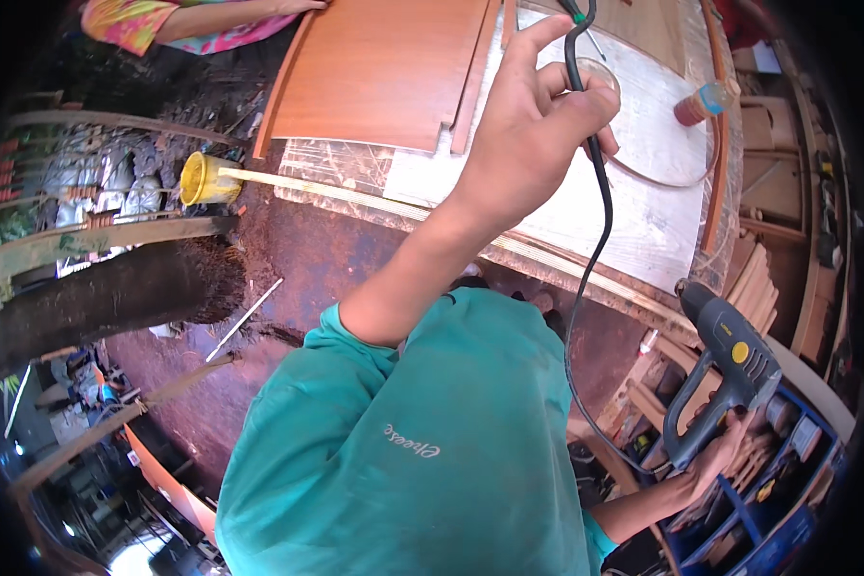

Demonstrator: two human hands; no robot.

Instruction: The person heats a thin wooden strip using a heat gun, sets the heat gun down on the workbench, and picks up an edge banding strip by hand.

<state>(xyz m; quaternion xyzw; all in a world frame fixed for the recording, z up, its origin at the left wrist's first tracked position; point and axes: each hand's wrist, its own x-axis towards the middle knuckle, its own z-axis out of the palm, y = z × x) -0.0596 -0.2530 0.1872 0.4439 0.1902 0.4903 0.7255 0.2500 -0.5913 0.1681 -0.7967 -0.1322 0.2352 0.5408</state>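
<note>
My left hand is raised over the workbench, its index finger stretched out and the thumb and other fingers closed around a black power cable. From there the cable hangs down in a long curve toward the lower right. A dark grey heat gun with a yellow round mark is in my right hand, which grips it near its rear end; its handle loop faces me and the nozzle points up toward the bench. Part of the right-hand fingers is hidden behind the gun. Beside my left fingertips shows a clear round rim.
A wood-brown panel lies on the workbench, with another person's hand at its far-left edge. A bottle of red liquid and a thin curved strip lie right. A yellow bucket stands left; a blue compartment box, lower right.
</note>
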